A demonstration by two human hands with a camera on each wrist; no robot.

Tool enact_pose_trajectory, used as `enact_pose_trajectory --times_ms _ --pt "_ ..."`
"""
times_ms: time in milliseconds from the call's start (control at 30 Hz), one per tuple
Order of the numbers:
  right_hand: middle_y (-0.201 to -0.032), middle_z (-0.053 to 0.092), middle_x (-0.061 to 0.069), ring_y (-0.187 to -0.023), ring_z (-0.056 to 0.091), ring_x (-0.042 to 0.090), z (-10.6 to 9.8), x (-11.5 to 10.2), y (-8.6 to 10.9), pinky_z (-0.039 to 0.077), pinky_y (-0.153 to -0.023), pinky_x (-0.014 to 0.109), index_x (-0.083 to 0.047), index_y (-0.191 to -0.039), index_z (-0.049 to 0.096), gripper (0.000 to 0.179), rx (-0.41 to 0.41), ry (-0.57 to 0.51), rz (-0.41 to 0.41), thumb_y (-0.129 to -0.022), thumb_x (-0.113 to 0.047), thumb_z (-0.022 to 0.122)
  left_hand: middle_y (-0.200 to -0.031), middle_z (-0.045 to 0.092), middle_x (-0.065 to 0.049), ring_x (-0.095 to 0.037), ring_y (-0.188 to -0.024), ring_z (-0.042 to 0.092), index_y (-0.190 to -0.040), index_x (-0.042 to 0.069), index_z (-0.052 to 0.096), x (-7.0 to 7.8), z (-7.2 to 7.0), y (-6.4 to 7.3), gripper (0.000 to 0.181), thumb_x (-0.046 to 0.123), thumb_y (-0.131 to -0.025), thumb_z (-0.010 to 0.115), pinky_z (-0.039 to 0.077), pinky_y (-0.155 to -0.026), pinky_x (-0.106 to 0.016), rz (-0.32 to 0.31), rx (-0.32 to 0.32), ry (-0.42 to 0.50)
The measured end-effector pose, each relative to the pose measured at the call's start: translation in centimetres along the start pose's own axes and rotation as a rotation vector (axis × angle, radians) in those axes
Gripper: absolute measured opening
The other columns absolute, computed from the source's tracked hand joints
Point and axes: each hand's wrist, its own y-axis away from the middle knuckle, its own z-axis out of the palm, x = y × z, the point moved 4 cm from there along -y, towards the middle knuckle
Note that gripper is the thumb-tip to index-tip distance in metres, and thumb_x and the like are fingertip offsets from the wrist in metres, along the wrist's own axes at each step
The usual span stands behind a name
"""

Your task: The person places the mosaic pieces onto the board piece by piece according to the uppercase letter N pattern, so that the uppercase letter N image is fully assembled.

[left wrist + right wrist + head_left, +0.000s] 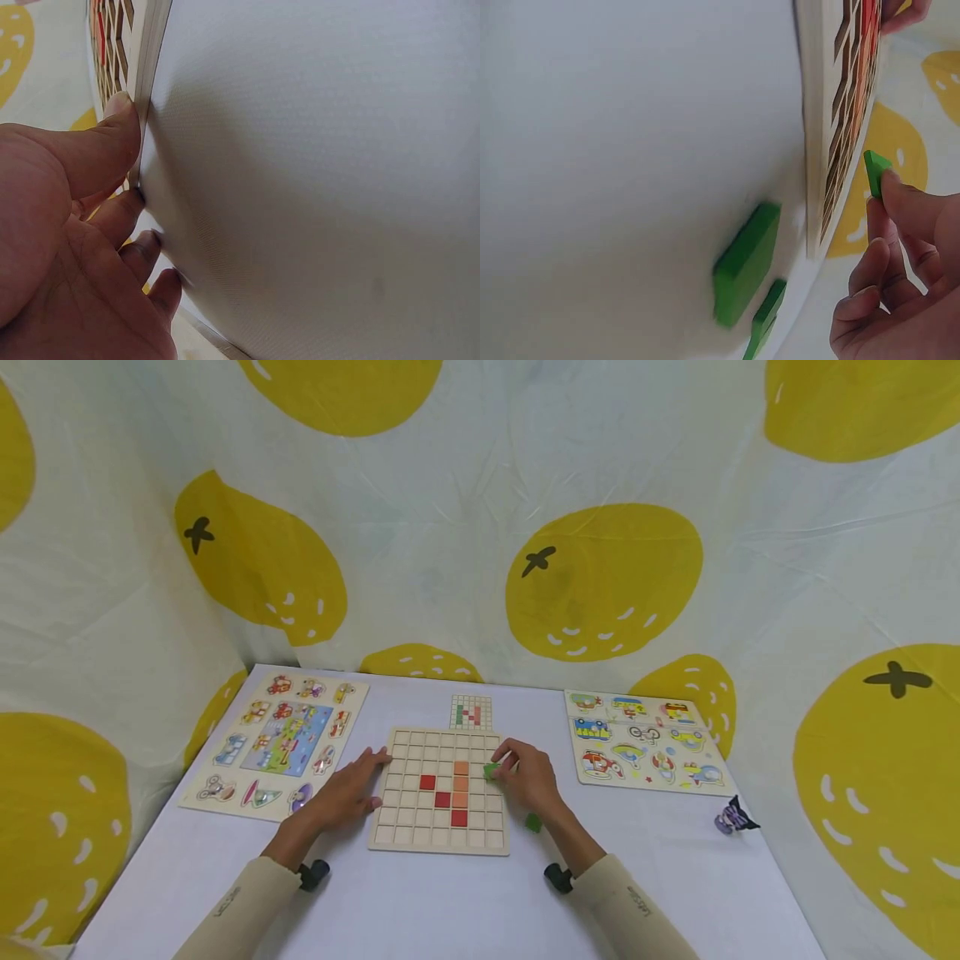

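Observation:
A square wooden grid board (405,835) lies on the table, with red tiles (459,818) and orange tiles (461,783) set in some of its cells. My left hand (345,793) rests at the board's left edge; in the left wrist view its thumb touches the rim. Over the right side of the board, my right hand (529,777) pinches a green tile (876,172) between thumb and fingertips, held above the grid. More green tiles (748,266) lie on the table to the right of the board, partly hidden by my right wrist in the head view.
A small card (471,712) with a coloured grid pattern lies behind the board. Picture puzzle boards stand out on both sides, one at left (251,793) and one at right (637,785). A small purple figurine (733,818) is near the table's right edge.

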Motion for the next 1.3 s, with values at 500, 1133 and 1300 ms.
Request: enact_pose_trajectory --times_ms 500,1133,1300 --pt "-0.076 0.067 -0.007 -0.073 0.061 0.011 5.1 -3.9 -0.2 0.047 -0.065 0.028 -0.02 -0.098 0.071 0.014 -0.112 -0.054 -0.075 -0.091 -0.016 0.082 -0.175 0.029 -0.018 -0.045 -0.163 0.021 -0.16 0.008 0.039 0.3 -0.2 0.1 0.072 0.007 -0.097 0.075 0.025 -0.13 -0.065 -0.002 0.006 -0.009" --pt "-0.075 0.069 -0.01 -0.071 0.061 0.008 9.0 -7.0 -2.1 0.045 -0.061 0.027 -0.021 -0.091 0.072 0.013 -0.11 0.075 -0.054 -0.09 -0.022 0.085 -0.174 0.03 -0.02 -0.046 -0.163 0.022 -0.159 0.005 0.039 0.4 -0.2 0.1 0.07 0.008 -0.098 0.074 0.025 -0.129 -0.066 0.008 0.004 -0.007" --pt "-0.074 0.069 -0.008 -0.07 0.061 0.01 9.6 -7.5 -2.6 0.044 -0.06 0.028 -0.022 -0.086 0.071 0.013 -0.106 0.093 -0.037 -0.091 -0.021 0.083 -0.173 0.03 -0.022 -0.047 -0.163 0.022 -0.158 0.003 0.039 0.4 -0.3 0.1 0.07 0.007 -0.098 0.074 0.025 -0.129 -0.066 0.026 0.007 -0.013"
